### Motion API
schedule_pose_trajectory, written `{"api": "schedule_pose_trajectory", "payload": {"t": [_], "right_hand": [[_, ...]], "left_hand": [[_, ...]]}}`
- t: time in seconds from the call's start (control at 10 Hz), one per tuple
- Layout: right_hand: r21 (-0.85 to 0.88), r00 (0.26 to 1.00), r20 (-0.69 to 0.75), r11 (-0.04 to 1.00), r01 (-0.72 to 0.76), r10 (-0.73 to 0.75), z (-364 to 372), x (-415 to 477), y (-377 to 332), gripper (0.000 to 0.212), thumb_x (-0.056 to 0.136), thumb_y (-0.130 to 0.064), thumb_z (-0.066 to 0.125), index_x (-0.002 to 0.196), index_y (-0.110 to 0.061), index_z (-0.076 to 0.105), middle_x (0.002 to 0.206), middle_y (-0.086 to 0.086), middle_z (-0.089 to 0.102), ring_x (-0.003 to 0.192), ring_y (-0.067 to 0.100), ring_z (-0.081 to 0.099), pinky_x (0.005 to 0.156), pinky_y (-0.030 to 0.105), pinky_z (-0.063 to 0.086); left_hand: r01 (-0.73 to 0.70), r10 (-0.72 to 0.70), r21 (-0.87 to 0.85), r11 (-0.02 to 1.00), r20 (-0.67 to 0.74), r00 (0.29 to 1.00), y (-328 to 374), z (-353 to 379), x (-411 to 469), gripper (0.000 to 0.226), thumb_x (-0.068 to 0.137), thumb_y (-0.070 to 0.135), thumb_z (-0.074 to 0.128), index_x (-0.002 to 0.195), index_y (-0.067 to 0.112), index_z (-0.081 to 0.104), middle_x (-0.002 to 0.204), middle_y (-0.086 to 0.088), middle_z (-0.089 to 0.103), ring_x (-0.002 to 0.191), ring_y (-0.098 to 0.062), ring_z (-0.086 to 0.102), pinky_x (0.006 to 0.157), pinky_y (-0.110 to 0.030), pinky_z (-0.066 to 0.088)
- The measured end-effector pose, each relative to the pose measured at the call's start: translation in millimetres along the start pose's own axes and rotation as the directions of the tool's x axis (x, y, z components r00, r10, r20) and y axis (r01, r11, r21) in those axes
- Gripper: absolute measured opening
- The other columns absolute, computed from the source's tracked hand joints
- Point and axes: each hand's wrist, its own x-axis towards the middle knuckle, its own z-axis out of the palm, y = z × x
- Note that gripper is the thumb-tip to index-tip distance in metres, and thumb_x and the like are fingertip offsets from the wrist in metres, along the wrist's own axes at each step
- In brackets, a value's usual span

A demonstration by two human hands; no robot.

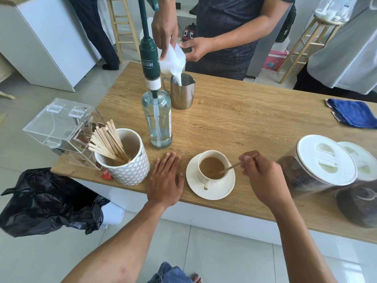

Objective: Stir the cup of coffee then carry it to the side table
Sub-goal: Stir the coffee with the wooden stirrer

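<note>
A white cup (204, 176) of milky brown coffee stands on a white saucer (219, 189) near the front edge of the wooden table (244, 123), its handle pointing toward me. My right hand (263, 177) pinches a thin wooden stir stick (232, 166) whose lower end dips into the coffee. My left hand (165, 178) rests flat on the table just left of the saucer, fingers straight.
A patterned mug of wooden sticks (124, 160), a clear acrylic box (59, 127) and a pump bottle (157, 117) stand to the left. A person across pours milk into a steel pitcher (182, 91). Two lidded jars (318, 162) sit right, near a blue cloth (353, 115). A black bag (47, 201) hangs below left.
</note>
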Motion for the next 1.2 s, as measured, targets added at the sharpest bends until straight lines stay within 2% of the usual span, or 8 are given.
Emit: {"api": "schedule_pose_trajectory", "payload": {"t": [0.2, 0.3, 0.5, 0.7, 0.8, 1.0, 1.1, 1.2], "right_hand": [[0.006, 0.997, 0.077, 1.000, 0.015, -0.015, 3.9, -2.2, -3.4, 0.023, 0.099, -0.018, 0.050, 0.085, -0.029, 0.065, 0.072, -0.009, 0.070, 0.065, -0.001, 0.065, 0.063, 0.019, 0.050], [0.009, 1.000, -0.020, 1.000, 0.000, 0.000, -0.6, 1.3, -0.4, 0.022, 0.099, -0.018, 0.050, 0.086, -0.029, 0.065, 0.073, -0.013, 0.068, 0.066, -0.006, 0.063, 0.058, 0.010, 0.044], [-0.020, 1.000, 0.025, 1.000, 0.016, -0.016, 0.6, 0.0, -1.0, 0.021, 0.098, -0.020, 0.050, 0.086, -0.026, 0.067, 0.071, -0.011, 0.070, 0.068, 0.003, 0.065, 0.062, 0.020, 0.048], [-0.017, 0.996, 0.083, 1.000, 0.017, -0.016, -1.8, -1.7, -2.4, 0.020, 0.098, -0.019, 0.051, 0.090, -0.026, 0.067, 0.074, -0.011, 0.070, 0.066, -0.002, 0.065, 0.063, 0.019, 0.050], [-0.008, 1.000, 0.005, 1.000, -0.012, 0.012, -5.7, 1.5, -0.7, 0.021, 0.098, -0.021, 0.050, 0.086, -0.026, 0.066, 0.069, -0.012, 0.069, 0.067, -0.001, 0.064, 0.064, 0.022, 0.049], [-0.003, 0.998, 0.069, 1.000, 0.014, -0.014, -4.4, -1.8, -1.5, 0.021, 0.098, -0.018, 0.050, 0.087, -0.025, 0.067, 0.072, -0.011, 0.070, 0.068, -0.002, 0.065, 0.063, 0.014, 0.048], [0.009, 1.000, -0.016, 1.000, -0.014, 0.014, -4.2, 1.6, 1.8, 0.020, 0.099, -0.020, 0.050, 0.088, -0.028, 0.065, 0.074, -0.013, 0.069, 0.070, -0.003, 0.064, 0.060, 0.012, 0.044], [0.005, 0.998, 0.056, 1.000, 0.011, -0.011, 1.5, -1.0, 0.1, 0.019, 0.098, -0.019, 0.051, 0.091, -0.027, 0.066, 0.074, -0.016, 0.069, 0.070, -0.003, 0.064, 0.062, 0.011, 0.046]], "left_hand": [[0.004, -0.004, -0.004, 1.000, 0.004, 1.000, -0.5, -1.2, -1.1, 0.055, 0.097, 0.036, 0.033, 0.147, 0.017, 0.047, 0.157, 0.000, 0.039, 0.149, -0.017, 0.028, 0.122, -0.044, 0.022], [0.005, -0.005, -0.007, 1.000, 0.005, 1.000, 0.2, -0.8, 0.6, 0.056, 0.097, 0.037, 0.033, 0.147, 0.018, 0.047, 0.157, 0.000, 0.039, 0.149, -0.017, 0.028, 0.122, -0.044, 0.022], [0.003, -0.003, -0.003, 1.000, 0.002, 1.000, -0.2, -1.3, -0.7, 0.055, 0.097, 0.036, 0.034, 0.146, 0.017, 0.047, 0.157, 0.000, 0.040, 0.149, -0.018, 0.029, 0.122, -0.043, 0.021], [-0.004, 0.004, -0.006, 1.000, -0.006, 1.000, -0.8, -1.5, -1.2, 0.054, 0.097, 0.036, 0.035, 0.145, 0.017, 0.048, 0.156, -0.001, 0.041, 0.148, -0.018, 0.030, 0.122, -0.044, 0.023], [-0.005, 0.005, -0.006, 1.000, -0.010, 1.000, -0.1, -1.3, -0.5, 0.053, 0.097, 0.035, 0.036, 0.145, 0.017, 0.049, 0.156, -0.001, 0.041, 0.148, -0.018, 0.030, 0.122, -0.044, 0.023], [-0.008, 0.008, -0.010, 1.000, -0.010, 1.000, -0.2, -0.8, -1.2, 0.054, 0.097, 0.036, 0.036, 0.145, 0.016, 0.049, 0.156, -0.001, 0.041, 0.148, -0.018, 0.030, 0.122, -0.044, 0.023], [-0.006, 0.006, -0.011, 1.000, -0.017, 1.000, -0.7, -0.8, -0.2, 0.054, 0.097, 0.036, 0.036, 0.145, 0.017, 0.049, 0.156, -0.001, 0.041, 0.148, -0.018, 0.030, 0.122, -0.044, 0.023], [-0.006, 0.006, -0.010, 1.000, -0.009, 1.000, -1.3, -0.8, -1.0, 0.054, 0.097, 0.036, 0.035, 0.146, 0.017, 0.048, 0.156, -0.001, 0.041, 0.148, -0.018, 0.030, 0.122, -0.044, 0.023]]}}
